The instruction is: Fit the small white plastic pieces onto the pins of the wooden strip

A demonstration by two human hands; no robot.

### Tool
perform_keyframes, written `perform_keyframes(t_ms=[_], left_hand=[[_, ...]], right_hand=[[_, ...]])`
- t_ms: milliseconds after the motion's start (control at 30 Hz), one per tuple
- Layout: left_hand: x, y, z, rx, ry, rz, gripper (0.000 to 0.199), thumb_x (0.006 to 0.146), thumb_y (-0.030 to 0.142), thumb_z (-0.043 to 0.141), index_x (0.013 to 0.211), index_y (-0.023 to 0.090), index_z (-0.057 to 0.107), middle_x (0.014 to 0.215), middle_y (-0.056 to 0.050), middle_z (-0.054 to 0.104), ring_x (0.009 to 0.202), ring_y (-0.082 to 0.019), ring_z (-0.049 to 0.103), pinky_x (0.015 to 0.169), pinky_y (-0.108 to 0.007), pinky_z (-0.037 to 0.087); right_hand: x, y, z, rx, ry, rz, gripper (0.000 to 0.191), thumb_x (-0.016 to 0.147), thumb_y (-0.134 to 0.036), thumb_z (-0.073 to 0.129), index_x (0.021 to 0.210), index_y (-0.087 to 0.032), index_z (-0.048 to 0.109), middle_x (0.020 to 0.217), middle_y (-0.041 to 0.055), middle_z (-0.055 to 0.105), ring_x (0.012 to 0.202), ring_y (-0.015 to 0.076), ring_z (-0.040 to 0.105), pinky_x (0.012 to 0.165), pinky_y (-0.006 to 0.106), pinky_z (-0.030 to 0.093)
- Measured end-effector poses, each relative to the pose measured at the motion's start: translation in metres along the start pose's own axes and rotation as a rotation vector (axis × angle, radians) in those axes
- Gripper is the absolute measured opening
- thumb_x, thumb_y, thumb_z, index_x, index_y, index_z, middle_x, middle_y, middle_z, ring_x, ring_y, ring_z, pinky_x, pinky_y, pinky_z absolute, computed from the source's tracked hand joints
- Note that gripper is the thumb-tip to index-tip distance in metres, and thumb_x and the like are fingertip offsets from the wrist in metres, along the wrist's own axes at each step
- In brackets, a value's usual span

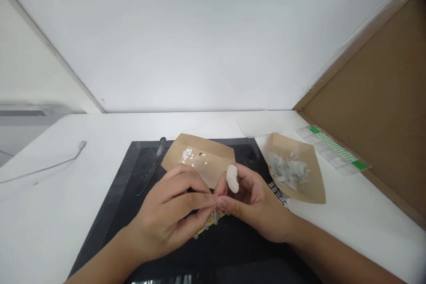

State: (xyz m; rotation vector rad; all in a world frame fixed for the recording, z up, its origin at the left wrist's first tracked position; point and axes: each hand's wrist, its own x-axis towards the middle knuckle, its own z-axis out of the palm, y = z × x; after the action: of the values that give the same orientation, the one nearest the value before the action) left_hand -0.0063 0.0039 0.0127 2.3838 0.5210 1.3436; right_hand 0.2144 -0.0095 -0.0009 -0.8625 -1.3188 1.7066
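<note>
My left hand (178, 208) and my right hand (254, 202) meet over the black mat (123, 213), fingertips pinched together. Whatever lies between the tips is hidden or too small to make out. A cream rubber finger cot (232, 179) covers the end of one finger of my right hand. Partly under my hands, a tan piece (202, 230) lies on the mat, with small translucent greyish bits (214, 218) along its edge. Just beyond my hands, small white flat pieces (187, 154) and a dark speck rest on a brown paper sheet (219, 151).
A long dark curved tool (161, 148) lies at the mat's left. To the right, a second brown paper (316, 186) holds translucent wrappers or strips (289, 169), near a clear plastic case (333, 151) with green labels. A cable (49, 167) crosses the white table. Cardboard (372, 84) borders the right side.
</note>
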Motion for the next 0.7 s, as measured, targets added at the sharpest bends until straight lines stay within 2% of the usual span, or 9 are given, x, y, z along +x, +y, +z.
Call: perform_keyframes(t_ms=[167, 267, 367, 533, 700], left_hand=[[-0.004, 0.002, -0.004, 0.019, -0.042, -0.046, 0.024, 0.091, 0.000, 0.071, 0.109, 0.016, 0.076, 0.094, -0.007, 0.070, 0.088, -0.019, 0.066, 0.079, -0.036, 0.056], [-0.009, 0.003, -0.004, -0.018, -0.049, -0.084, 0.029, 0.092, 0.000, 0.069, 0.114, 0.017, 0.075, 0.103, -0.009, 0.067, 0.091, -0.018, 0.067, 0.076, -0.030, 0.057], [-0.011, 0.003, -0.003, -0.108, -0.075, -0.133, 0.027, 0.095, 0.000, 0.065, 0.114, 0.017, 0.073, 0.103, -0.008, 0.065, 0.088, -0.015, 0.066, 0.073, -0.025, 0.058], [-0.009, 0.001, -0.002, -0.158, -0.143, -0.239, 0.021, 0.099, 0.006, 0.061, 0.112, 0.020, 0.068, 0.104, -0.007, 0.064, 0.090, -0.015, 0.065, 0.073, -0.024, 0.056], [-0.011, -0.001, -0.001, -0.155, -0.155, -0.253, 0.018, 0.101, 0.008, 0.060, 0.111, 0.021, 0.069, 0.104, -0.006, 0.063, 0.094, -0.015, 0.064, 0.080, -0.026, 0.055]], right_hand=[[-0.001, 0.000, -0.001, 0.068, -0.032, 0.025, 0.036, 0.082, -0.033, 0.090, 0.089, -0.019, 0.058, 0.090, 0.0002, 0.068, 0.077, 0.0126, 0.068, 0.072, 0.027, 0.058], [-0.002, -0.001, 0.000, 0.091, -0.045, 0.028, 0.035, 0.082, -0.032, 0.091, 0.089, -0.018, 0.059, 0.089, 0.0007, 0.069, 0.076, 0.0119, 0.068, 0.071, 0.025, 0.058], [-0.002, -0.001, 0.001, 0.122, -0.073, 0.035, 0.035, 0.081, -0.030, 0.091, 0.088, -0.017, 0.059, 0.089, 0.0008, 0.069, 0.075, 0.0109, 0.069, 0.070, 0.023, 0.057], [-0.001, 0.000, 0.002, 0.133, -0.089, 0.036, 0.033, 0.082, -0.030, 0.091, 0.091, -0.017, 0.062, 0.084, -0.0004, 0.069, 0.073, 0.0099, 0.069, 0.069, 0.021, 0.057], [-0.001, 0.000, 0.002, 0.124, -0.087, 0.021, 0.033, 0.086, -0.033, 0.087, 0.084, -0.017, 0.059, 0.085, 0.0005, 0.070, 0.072, 0.0098, 0.070, 0.068, 0.021, 0.058]])
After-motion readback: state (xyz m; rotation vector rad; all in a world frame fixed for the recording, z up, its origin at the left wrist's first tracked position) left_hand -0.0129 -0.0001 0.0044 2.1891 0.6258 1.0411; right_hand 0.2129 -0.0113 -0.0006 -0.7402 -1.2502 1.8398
